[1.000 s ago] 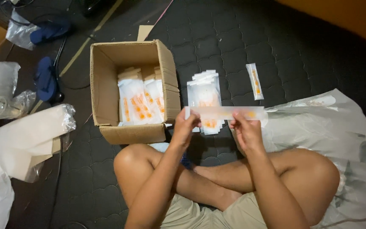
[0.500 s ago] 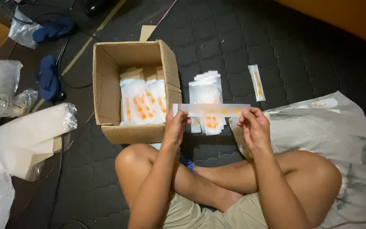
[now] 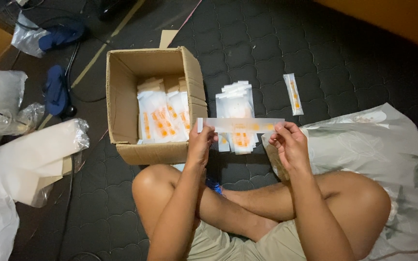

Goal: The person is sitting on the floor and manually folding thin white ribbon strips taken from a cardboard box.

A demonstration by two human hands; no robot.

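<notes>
Plastic-wrapped bundle (image 3: 35,154): lies on the floor, far left, untouched.
Cardboard box (image 3: 122,96): open, upright, holds white sachets with orange print standing on edge.
Left hand (image 3: 200,145): fingers pinch the left end of the long sachet strip.
Sachet strip (image 3: 240,125): held level between both hands, above the loose sachet pile (image 3: 236,104).
Right hand (image 3: 289,142): fingertips grip the strip's right end.
Single sachet (image 3: 293,93): lies apart on the floor mat.
Step judged: handling one strip, midway; placing it calls for a steady two-handed carry.

matt cardboard box (image 3: 122,92), glossy plastic packets (image 3: 163,121), quilted mat (image 3: 267,43)
</notes>
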